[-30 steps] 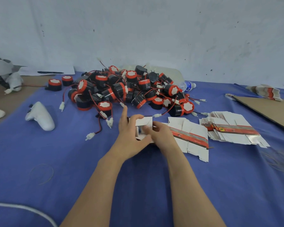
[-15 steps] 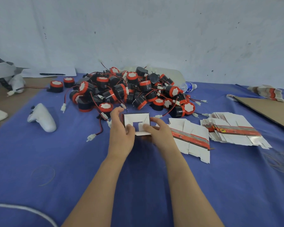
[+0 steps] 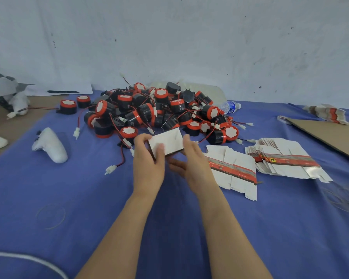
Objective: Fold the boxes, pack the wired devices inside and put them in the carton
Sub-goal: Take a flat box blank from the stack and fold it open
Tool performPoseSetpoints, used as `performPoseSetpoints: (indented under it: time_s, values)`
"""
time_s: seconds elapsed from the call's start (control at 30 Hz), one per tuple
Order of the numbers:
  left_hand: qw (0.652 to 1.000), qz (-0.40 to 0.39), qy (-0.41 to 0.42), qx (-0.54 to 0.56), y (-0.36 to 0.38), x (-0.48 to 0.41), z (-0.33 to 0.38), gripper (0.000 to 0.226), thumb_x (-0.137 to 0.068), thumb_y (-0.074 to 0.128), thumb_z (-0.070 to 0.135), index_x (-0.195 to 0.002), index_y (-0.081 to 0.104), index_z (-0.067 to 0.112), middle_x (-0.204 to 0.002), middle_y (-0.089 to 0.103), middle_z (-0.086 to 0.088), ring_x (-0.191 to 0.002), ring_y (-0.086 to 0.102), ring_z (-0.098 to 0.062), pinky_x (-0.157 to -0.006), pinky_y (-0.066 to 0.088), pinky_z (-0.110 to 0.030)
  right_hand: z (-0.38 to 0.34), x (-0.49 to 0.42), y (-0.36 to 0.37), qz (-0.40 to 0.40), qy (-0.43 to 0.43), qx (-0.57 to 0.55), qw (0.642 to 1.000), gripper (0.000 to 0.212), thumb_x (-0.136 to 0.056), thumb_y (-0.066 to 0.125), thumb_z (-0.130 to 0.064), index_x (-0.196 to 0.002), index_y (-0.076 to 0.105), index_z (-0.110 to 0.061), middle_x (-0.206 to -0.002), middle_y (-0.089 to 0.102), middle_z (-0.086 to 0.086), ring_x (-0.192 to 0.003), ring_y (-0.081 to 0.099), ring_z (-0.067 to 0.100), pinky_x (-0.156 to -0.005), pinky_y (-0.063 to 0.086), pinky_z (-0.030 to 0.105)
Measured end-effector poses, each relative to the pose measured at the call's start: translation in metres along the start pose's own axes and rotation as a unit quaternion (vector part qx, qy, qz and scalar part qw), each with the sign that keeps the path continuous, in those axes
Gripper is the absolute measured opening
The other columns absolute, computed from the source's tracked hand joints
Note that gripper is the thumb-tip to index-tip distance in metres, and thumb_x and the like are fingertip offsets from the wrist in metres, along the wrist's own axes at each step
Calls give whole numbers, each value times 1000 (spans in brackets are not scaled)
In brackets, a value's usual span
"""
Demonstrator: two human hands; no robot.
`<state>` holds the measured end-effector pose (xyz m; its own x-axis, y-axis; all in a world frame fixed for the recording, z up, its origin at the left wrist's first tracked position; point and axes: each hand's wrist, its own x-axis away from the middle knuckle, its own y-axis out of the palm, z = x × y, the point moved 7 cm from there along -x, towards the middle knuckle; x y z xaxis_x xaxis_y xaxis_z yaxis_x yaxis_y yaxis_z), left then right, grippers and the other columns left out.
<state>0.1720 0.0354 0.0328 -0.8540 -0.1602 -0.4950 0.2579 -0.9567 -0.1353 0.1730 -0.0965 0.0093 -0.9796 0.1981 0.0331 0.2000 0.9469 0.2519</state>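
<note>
One white box [image 3: 166, 143], folding step, apparently near done. My left hand [image 3: 149, 164] grips its left end, thumb across the face. My right hand [image 3: 193, 164] is loose-fingered just beside its right end, holding nothing. Next need, I judge: one unit from the pile of wired devices [image 3: 159, 111] just behind the box.

white controller [image 3: 49, 146] left | water bottle [image 3: 230, 107] lying down | pen [image 3: 63, 91] on paper [image 3: 84, 88]

Left hand [image 3: 148, 168] curled, right hand [image 3: 193, 166] seemingly straight-fingered.
</note>
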Motion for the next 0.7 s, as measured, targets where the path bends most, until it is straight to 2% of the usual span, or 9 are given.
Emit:
performPoseSetpoints:
  time_s: [0.07,0.13,0.23,0.37,0.4,0.5,0.53,0.6,0.7]
  values:
    - [999,-15,-31,26,4,0,-5,53,-96,52,10,-142,29,23,-119,46,18,-101,50,7,-78,44,-4,5,1,6,22,-15,67,997,27,-93,57,-37,-117,49,-28,-96,68,-2,-85,69,16,-79,58,35]
    - [998,-45,-39,21,11,3,-6,59,-96,50,7,-147,26,23,-134,44,9,-116,48,-3,-89,45,-12,7,2,3,63,-34,78,994,32,-93,59,-29,-120,43,-33,-98,64,-4,-91,65,13,-79,56,30]
    - [997,-49,-57,20,14,3,-9,45,-95,47,4,-137,41,20,-135,50,-2,-119,52,-18,-91,48,-25,8,1,1,83,-47,44,994,36,-91,61,-19,-118,41,-33,-95,66,-1,-88,67,15,-67,56,24]
    - [997,-48,-55,40,15,7,-8,42,-92,44,-4,-125,44,23,-121,56,-5,-104,58,-25,-70,47,-14,10,1,1,100,-54,51,992,40,-90,55,-8,-118,39,-31,-84,60,-10,-64,63,-2,-57,52,16]
    - [997,-46,-51,44,14,7,-7,40,-94,44,-2,-125,44,23,-121,55,-3,-105,57,-23,-73,47,-15,9,1,2,93,-56,48,993,44,-90,56,-9,-125,39,-29,-85,59,-10,-69,63,-1,-64,53,18]
    - [989,-22,-92,111,11,2,-12,28,-102,38,10,-122,44,28,-125,53,-1,-107,56,-17,-87,51,-25,4,0,6,40,-56,0,998,70,-89,66,-21,-146,26,-26,-103,61,-11,-106,61,11,-95,48,30]
    - [981,-22,-121,148,12,2,-15,25,-103,36,14,-119,45,32,-125,53,-1,-107,56,-15,-86,53,-26,2,0,8,20,-59,-19,998,73,-88,68,-22,-147,25,-24,-109,62,-11,-110,61,12,-96,48,29]
    - [965,-35,-156,206,14,1,-19,26,-105,33,20,-110,47,42,-122,55,2,-105,59,-13,-80,57,-27,-6,2,10,-12,-87,5,996,72,-86,70,-20,-145,29,-23,-107,66,-15,-104,64,3,-84,53,20]
    - [968,-29,-147,202,12,0,-18,27,-105,33,21,-109,46,44,-113,54,14,-98,60,-5,-69,56,-18,-18,9,11,-24,-135,78,987,77,-84,72,-22,-145,26,-30,-104,64,-27,-99,62,-8,-79,51,12]
